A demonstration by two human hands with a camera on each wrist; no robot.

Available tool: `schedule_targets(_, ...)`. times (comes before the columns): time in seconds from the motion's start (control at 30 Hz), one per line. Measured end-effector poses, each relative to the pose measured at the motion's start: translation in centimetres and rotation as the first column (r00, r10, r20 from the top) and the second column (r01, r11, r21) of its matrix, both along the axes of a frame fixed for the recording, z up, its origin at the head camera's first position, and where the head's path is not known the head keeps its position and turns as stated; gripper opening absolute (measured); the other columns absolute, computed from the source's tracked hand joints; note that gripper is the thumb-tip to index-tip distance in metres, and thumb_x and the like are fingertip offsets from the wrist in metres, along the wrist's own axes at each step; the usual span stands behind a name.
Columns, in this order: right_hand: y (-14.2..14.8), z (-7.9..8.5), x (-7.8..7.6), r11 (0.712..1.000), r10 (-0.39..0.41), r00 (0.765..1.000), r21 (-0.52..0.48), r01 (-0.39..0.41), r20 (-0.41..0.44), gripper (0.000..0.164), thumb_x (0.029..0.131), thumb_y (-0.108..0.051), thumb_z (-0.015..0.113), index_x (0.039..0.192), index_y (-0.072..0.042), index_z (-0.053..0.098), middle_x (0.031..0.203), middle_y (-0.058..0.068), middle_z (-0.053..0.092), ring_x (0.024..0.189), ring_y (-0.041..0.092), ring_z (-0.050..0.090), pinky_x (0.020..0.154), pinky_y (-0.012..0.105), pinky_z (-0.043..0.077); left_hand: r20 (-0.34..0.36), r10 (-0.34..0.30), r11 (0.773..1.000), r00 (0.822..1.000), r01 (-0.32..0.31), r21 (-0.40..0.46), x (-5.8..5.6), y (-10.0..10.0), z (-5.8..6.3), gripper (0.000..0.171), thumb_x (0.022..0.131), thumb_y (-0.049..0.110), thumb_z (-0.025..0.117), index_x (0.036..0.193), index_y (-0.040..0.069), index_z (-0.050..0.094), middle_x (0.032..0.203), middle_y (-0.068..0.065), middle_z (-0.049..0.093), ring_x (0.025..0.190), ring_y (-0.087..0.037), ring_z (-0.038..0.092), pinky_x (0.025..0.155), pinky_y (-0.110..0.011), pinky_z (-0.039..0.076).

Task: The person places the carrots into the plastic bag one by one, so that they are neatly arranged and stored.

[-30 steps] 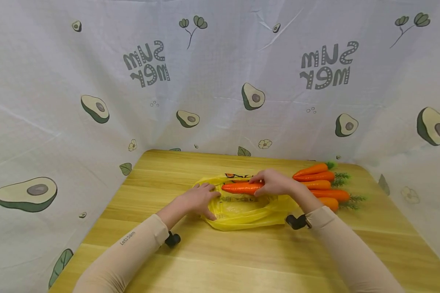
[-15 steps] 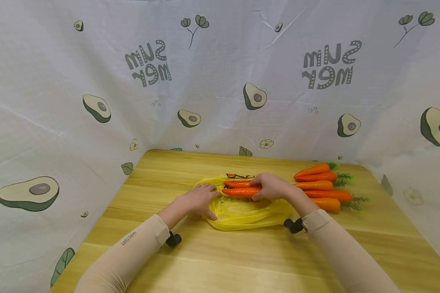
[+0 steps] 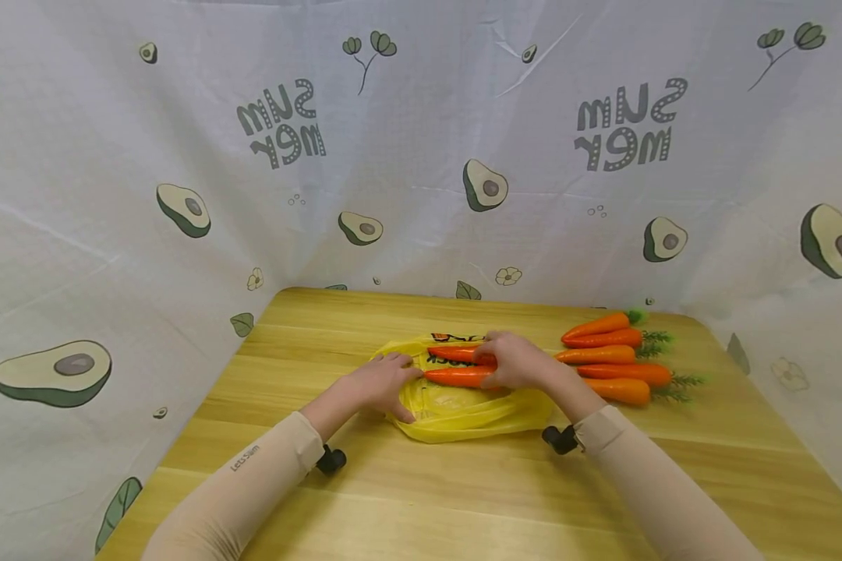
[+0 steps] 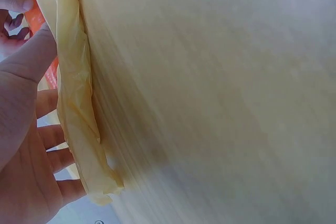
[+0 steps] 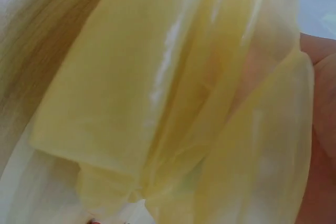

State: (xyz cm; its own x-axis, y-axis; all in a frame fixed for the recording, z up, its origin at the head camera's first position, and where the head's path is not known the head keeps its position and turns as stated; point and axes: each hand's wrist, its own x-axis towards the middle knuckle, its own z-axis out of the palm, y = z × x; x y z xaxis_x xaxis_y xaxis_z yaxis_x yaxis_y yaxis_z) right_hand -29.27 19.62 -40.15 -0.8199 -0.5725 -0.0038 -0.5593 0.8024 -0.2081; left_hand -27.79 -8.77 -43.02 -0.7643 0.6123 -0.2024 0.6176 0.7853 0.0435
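Note:
A yellow plastic bag [image 3: 477, 429] lies open on the table in the head view. My left hand [image 3: 377, 383] has its fingers spread at the bag's left side; in the left wrist view, the straight fingers reach in behind the bag's edge [image 4: 76, 77]. One orange carrot [image 3: 449, 377] lies in the bag with my right hand [image 3: 518, 361] gripping its right part, thumb near its lower side. Just behind it lies another carrot [image 3: 451, 354], partly under the same hand. In the right wrist view, the bag [image 5: 121, 87] covers most of that hand.
Several carrots [image 3: 624, 391] with green tops lie side by side on the right of the wooden table [image 3: 421, 499]. A white curtain [image 3: 407, 171] printed with avocados stands behind the table and along both sides.
My right hand has brought the carrot slightly down and toward me inside the bag, so the second carrot behind it shows. My left hand has stayed at the bag's left side.

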Motion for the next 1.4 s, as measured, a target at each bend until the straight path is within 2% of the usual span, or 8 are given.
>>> schedule_targets(0.23,0.00,-0.13,0.02,0.999,-0.047,0.998,0.024,0.048,-0.045,0.048,0.079,-0.034,0.085,0.121,-0.017,0.071,0.126,0.010,0.060,0.114,0.032,0.051,0.094,0.054,0.047,0.006,0.009,1.000,1.000,-0.009,0.003,0.04,0.03,0.13,0.090,0.079,0.063,0.076,0.153,0.022,0.045,0.159,-0.008,0.038,0.149,-0.031,0.033,0.121,-0.055,0.027)
schedule_targets(0.53,0.09,-0.34,0.03,0.996,-0.058,0.996,0.059,0.062,-0.070,0.059,0.076,-0.034,0.087,0.128,-0.015,0.067,0.131,0.013,0.059,0.117,0.034,0.050,0.094,0.056,0.046,-0.003,0.009,1.000,1.000,-0.009,0.007,0.00,0.02,0.00,0.091,0.078,0.065,0.076,0.153,0.022,0.045,0.159,-0.008,0.039,0.148,-0.031,0.033,0.121,-0.054,0.027)
schedule_targets(1.07,0.59,-0.30,0.18,0.999,-0.028,0.999,0.026,0.029,-0.032,0.056,0.075,-0.026,0.087,0.127,-0.015,0.068,0.133,0.014,0.060,0.121,0.034,0.049,0.098,0.060,0.044,0.008,0.012,1.000,1.000,-0.012,0.003,0.28,0.06,0.13,0.091,0.079,0.063,0.077,0.153,0.022,0.045,0.159,-0.009,0.038,0.148,-0.030,0.033,0.121,-0.054,0.027)
schedule_targets(1.4,0.70,-0.53,0.39,1.000,0.004,0.998,0.002,-0.004,-0.067,0.049,0.079,-0.026,0.085,0.124,-0.015,0.070,0.131,0.014,0.061,0.119,0.034,0.051,0.099,0.058,0.045,0.009,0.013,1.000,1.000,-0.013,0.019,0.25,0.02,-0.14,0.091,0.078,0.063,0.077,0.153,0.021,0.045,0.159,-0.009,0.038,0.148,-0.031,0.033,0.121,-0.055,0.027)
